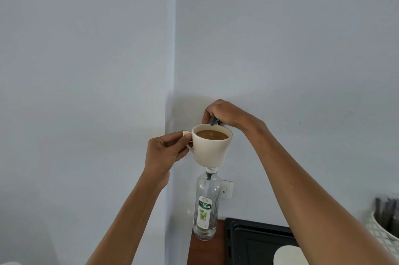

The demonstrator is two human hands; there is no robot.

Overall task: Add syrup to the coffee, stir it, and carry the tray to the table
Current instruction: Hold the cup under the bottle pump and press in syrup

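My left hand [166,152] grips the handle of a cream cup [212,150] filled with brown coffee, holding it up in the air in front of the wall. Directly below and behind the cup stands a clear glass syrup bottle [206,206] with a green and white label; the cup hides its top. My right hand [224,113] reaches over the far rim of the cup, fingers closed on the dark green pump head [214,122] of the bottle.
A black tray [254,241] lies on the brown counter [205,251] at lower right, with a white saucer [287,256] on it. A patterned holder [386,226] with dark utensils stands at the right edge. A wall socket [227,188] sits behind the bottle.
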